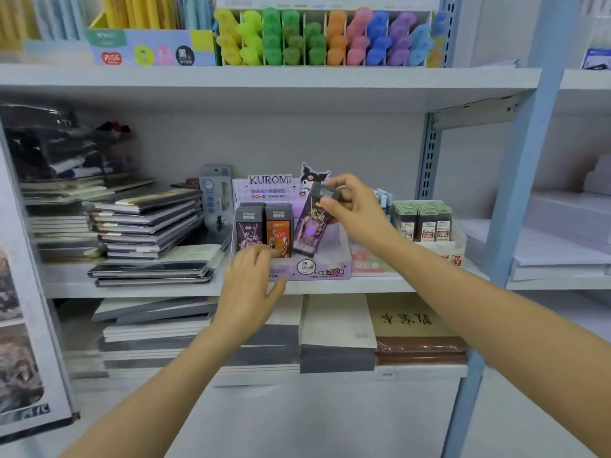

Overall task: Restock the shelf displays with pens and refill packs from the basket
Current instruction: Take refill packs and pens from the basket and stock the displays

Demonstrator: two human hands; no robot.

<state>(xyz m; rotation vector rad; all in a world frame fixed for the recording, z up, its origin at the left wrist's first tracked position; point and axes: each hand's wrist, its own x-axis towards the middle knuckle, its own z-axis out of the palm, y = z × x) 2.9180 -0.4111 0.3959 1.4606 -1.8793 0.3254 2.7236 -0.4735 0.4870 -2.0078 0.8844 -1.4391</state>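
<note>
A purple Kuromi display box (325, 271) stands on the middle shelf (330, 287). Inside it, a purple refill pack (248, 231) and an orange refill pack (278, 231) stand upright at the left. My right hand (355, 206) pinches the grey top of another purple refill pack (309, 228), which leans tilted in the box's right part. My left hand (251, 279) rests on the box's front left edge with relaxed fingers, in front of the standing packs. The basket is out of view.
Stacked dark notebooks (148, 223) lie left of the box. A tray of green-topped lead packs (425, 221) stands to its right. Coloured highlighters (324, 38) fill the shelf above. Paper stacks (337, 332) lie on the shelf below. A blue upright post (515, 193) bounds the right side.
</note>
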